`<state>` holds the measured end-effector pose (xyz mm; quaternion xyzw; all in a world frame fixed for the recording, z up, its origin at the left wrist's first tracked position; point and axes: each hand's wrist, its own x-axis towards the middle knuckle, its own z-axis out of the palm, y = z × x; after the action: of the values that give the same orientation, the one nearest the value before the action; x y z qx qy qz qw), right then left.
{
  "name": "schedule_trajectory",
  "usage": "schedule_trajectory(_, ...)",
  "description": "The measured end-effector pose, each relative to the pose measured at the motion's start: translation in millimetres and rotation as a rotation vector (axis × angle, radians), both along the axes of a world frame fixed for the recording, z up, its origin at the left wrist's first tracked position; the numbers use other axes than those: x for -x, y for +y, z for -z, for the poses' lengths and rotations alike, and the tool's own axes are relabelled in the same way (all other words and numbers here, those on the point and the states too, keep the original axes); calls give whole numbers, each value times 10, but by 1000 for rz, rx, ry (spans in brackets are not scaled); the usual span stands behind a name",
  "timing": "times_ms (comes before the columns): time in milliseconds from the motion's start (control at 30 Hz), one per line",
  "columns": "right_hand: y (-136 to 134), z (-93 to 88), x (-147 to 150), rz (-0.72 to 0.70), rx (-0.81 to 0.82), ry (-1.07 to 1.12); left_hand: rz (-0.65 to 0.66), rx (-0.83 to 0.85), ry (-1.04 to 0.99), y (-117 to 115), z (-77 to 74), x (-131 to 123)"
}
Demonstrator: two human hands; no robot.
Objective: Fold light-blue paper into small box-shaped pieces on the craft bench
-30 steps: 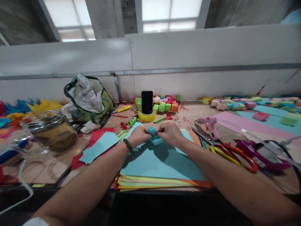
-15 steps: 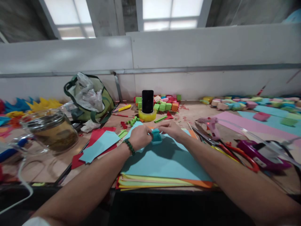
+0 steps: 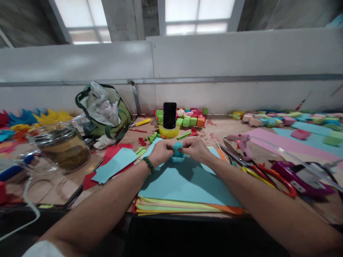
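Observation:
A small light-blue folded paper box [image 3: 177, 157] is held just above a stack of coloured paper, its flap standing up. My left hand [image 3: 161, 152], with a green bead bracelet at the wrist, pinches the box's left side. From the right, my right hand [image 3: 197, 150] grips the other side with thumb and fingers. Beneath both hands lies the blue top sheet [image 3: 187, 189], with yellow, green and orange sheets showing under its front edge.
A phone [image 3: 169, 115] stands in a yellow tape roll [image 3: 168, 131], with paper cubes [image 3: 187, 122] behind. To the right are scissors [image 3: 268, 175] and a pink glue gun [image 3: 243, 144]. On the left sit a glass jar [image 3: 63, 148] and a green bag [image 3: 120, 114].
The box's flap has turned upright between my fingers. My right hand has closed in on the box's right side, and the view has shifted slightly.

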<state>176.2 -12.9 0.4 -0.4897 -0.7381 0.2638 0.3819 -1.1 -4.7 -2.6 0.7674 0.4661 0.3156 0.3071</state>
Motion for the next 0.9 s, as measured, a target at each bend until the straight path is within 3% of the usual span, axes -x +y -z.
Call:
schedule_trajectory(167,-16,-55,-18,-10,62,42,-33,56,-42,11,-3,10)
schedule_trajectory(400,37,-87,-67,-50,230,112,-41,-24,27,-60,-40,-15)
schedule_trajectory(900,57,4,-20,-51,55,25,-73,-13,44,-17,44,-41)
